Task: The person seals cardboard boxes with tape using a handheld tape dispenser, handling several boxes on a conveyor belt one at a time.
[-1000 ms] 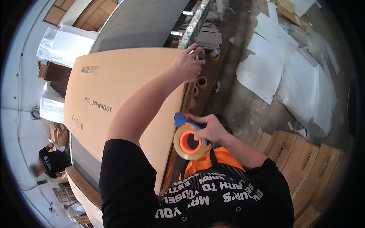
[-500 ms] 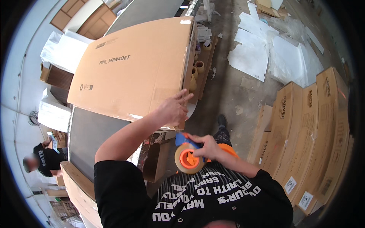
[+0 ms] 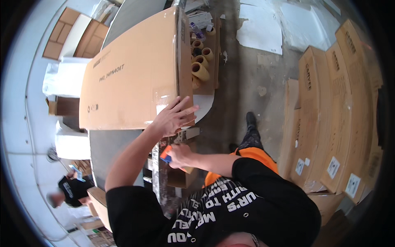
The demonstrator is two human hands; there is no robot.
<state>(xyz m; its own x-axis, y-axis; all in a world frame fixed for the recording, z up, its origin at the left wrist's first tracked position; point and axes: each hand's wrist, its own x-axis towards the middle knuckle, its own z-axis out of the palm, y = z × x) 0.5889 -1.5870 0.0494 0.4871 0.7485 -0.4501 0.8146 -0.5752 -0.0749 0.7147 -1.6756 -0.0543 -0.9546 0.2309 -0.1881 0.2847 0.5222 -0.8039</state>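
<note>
A large cardboard box (image 3: 131, 82) lies on the grey conveyor table, with clear tape along its right edge. My left hand (image 3: 175, 117) rests on the box's near right corner, fingers spread and lying over the edge. Just below that corner, my right hand (image 3: 181, 155) grips a tape dispenser (image 3: 166, 153). Only the dispenser's orange and blue end shows clearly; the hand covers most of the rest.
Several tape rolls (image 3: 200, 72) stand on a shelf right of the box. Tall cartons (image 3: 314, 119) line the right side. White sheets (image 3: 259, 31) lie on the floor beyond. A co-worker in black (image 3: 76, 189) is at the far left.
My right hand has carried the tape dispenser leftward, close under the box corner. My left hand now lies over the corner with its fingers spread wider. The view has shifted.
</note>
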